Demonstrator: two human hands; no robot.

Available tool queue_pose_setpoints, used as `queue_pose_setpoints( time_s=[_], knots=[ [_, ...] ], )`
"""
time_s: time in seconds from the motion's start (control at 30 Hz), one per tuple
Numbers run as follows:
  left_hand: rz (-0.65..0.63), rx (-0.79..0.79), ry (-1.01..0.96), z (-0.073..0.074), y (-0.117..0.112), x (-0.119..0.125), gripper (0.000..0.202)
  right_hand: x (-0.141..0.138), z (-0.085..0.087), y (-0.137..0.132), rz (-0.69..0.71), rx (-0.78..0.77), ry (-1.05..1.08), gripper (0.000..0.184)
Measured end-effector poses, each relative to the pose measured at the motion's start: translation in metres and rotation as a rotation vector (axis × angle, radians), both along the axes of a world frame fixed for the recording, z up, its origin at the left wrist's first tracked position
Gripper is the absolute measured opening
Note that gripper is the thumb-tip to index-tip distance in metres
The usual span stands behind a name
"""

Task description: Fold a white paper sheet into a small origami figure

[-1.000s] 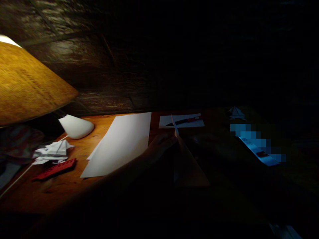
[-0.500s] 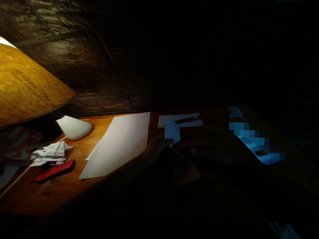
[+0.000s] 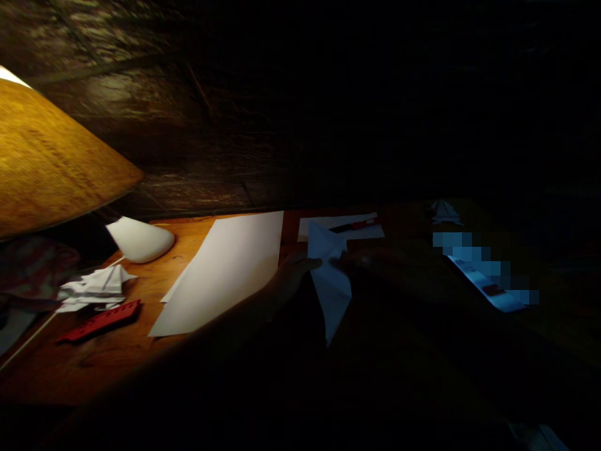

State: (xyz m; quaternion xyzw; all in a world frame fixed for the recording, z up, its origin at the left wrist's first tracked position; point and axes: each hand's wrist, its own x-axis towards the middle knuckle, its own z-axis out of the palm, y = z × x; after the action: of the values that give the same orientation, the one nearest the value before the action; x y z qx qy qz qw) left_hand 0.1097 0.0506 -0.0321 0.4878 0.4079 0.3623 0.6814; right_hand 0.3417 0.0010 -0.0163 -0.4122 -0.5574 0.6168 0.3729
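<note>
A folded sheet of paper [image 3: 329,294], creased and pointed at both ends, is held up over the dim middle of the table. My left hand [image 3: 297,270] grips its left edge, with the thumb lying on the face of the paper. From the other side my right hand [image 3: 370,262] pinches the right edge; deep shadow hides most of its fingers. Behind the folded paper lies a small white sheet [image 3: 307,230] with a red and black knife-like tool [image 3: 359,225] on it. Large white sheets [image 3: 235,269] rest beside my left forearm.
At left stand a lamp with a yellow-brown shade [image 3: 56,156] and a white base [image 3: 141,240]. Near it lie a folded white paper figure [image 3: 98,288] and a red notched object [image 3: 101,322]. Another paper figure [image 3: 444,213] and a lit screen [image 3: 488,282] are at right, before a dark wall.
The folded paper has turned and opened out, so its long creased face now shows. My right hand has risen and moved slightly to its right edge. My left hand stays nearly in place.
</note>
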Motion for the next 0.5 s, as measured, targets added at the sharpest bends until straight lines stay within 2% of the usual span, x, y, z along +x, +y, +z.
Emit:
queue_pose_setpoints(
  time_s=[0.3, 0.43, 0.5],
  knots=[
    [0.052, -0.022, -0.081, -0.004, 0.003, 0.000, 0.027, 0.001, -0.007, 0.011, -0.138, 0.095, -0.147, 0.038],
    [0.037, -0.042, -0.111, -0.003, 0.000, 0.002, 0.030, 0.001, -0.002, 0.011, -0.065, -0.001, -0.036, 0.035],
    [0.023, -0.010, -0.103, -0.002, -0.003, 0.004, 0.031, 0.002, 0.002, 0.011, -0.040, -0.019, -0.047, 0.031]
  ],
)
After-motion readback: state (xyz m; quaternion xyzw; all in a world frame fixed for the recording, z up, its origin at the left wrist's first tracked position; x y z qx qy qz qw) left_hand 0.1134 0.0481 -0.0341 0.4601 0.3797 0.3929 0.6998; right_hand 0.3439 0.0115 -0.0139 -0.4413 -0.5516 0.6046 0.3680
